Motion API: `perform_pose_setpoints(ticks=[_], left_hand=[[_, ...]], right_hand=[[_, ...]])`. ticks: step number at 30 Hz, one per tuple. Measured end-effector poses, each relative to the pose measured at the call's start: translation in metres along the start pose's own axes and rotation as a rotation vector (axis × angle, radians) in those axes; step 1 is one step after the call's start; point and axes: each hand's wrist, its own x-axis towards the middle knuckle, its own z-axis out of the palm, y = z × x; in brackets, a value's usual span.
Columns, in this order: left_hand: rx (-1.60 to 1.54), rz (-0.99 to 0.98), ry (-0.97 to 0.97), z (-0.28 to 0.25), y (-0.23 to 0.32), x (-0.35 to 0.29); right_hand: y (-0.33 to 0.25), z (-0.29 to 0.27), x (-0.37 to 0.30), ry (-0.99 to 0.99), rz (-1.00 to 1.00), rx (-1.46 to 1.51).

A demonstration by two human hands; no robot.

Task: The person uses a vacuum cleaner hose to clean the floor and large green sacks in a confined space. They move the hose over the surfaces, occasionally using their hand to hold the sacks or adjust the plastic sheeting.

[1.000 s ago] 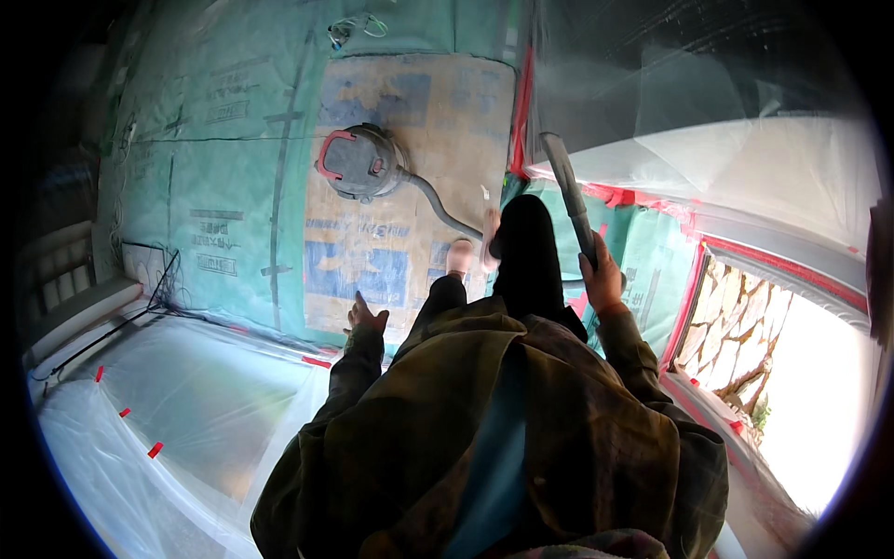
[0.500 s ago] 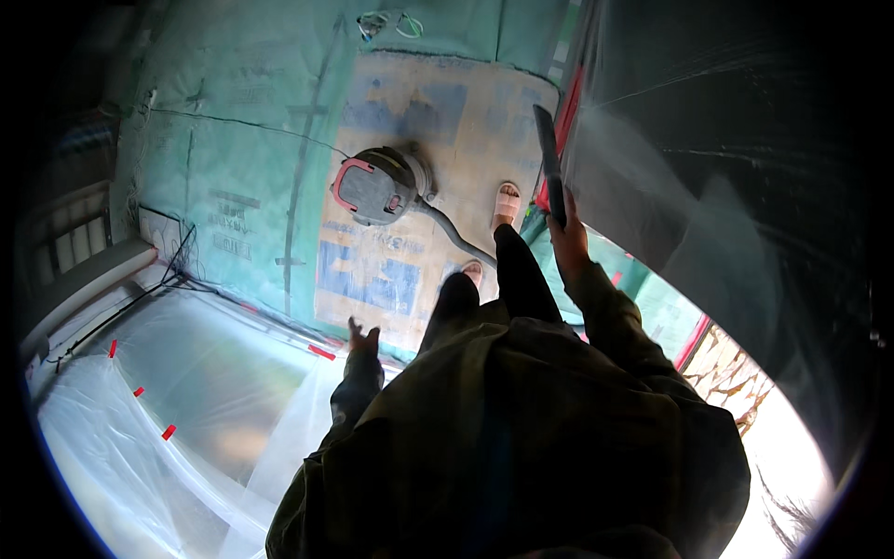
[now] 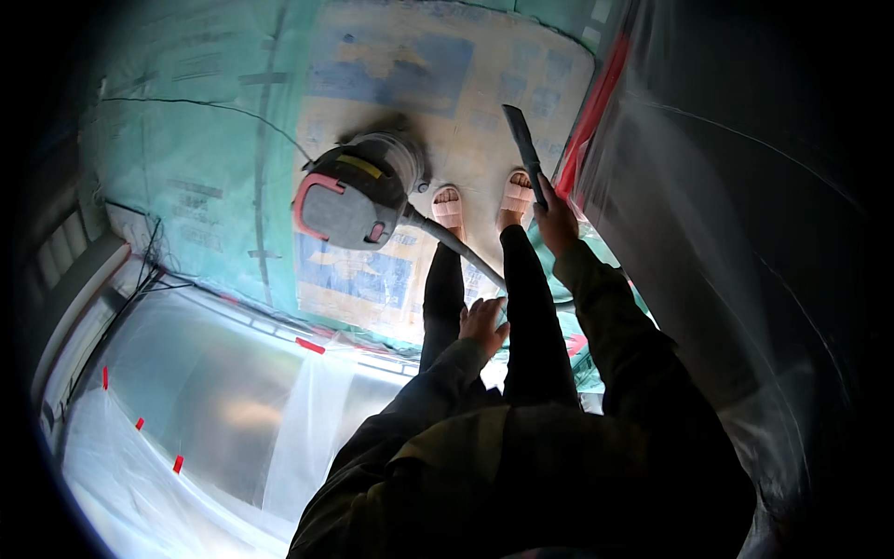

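Note:
My right hand (image 3: 557, 224) is closed around the lower end of a black, narrow vacuum nozzle (image 3: 523, 140), which points up and away past my right foot. In front of my left thigh, my left hand (image 3: 482, 324) has its fingers apart and holds nothing that I can see. Just beyond it runs the grey vacuum hose (image 3: 456, 244), passing behind my legs. The hose joins a round canister vacuum cleaner (image 3: 358, 196) with a grey top and a red handle, standing on the floor ahead and to the left.
Printed cardboard (image 3: 447, 79) lies under the vacuum and my sandals, with green sheeting (image 3: 200, 177) around it. A thin cord (image 3: 219, 104) runs left from the vacuum. Clear plastic sheet with red tape (image 3: 309, 346) covers the lower left; a plastic curtain (image 3: 708, 242) hangs at right.
My left hand has moved right, in front of my thigh. My left foot has stepped forward beside the right one. The vacuum appears nearer, and the nozzle stays in my right hand.

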Motion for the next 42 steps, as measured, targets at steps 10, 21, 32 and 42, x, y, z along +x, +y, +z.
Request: perform_pose_setpoints(ticks=[10,21,32,42], left_hand=[[0.022,0.062,-0.061,0.074,-0.063,0.179],[-0.514,0.096,-0.162,0.088,-0.044,0.219],[-0.146,0.211,-0.067,0.051,-0.023,0.244],[-0.033,0.206,-0.104,0.08,-0.031,0.244]], right_hand=[[0.066,0.216,0.156,0.089,0.081,-0.105],[0.085,0.263,0.242,0.238,0.074,-0.2],[0.046,0.193,0.386,0.382,-0.017,-0.148],[0.09,0.234,0.231,0.208,0.177,-0.092]])
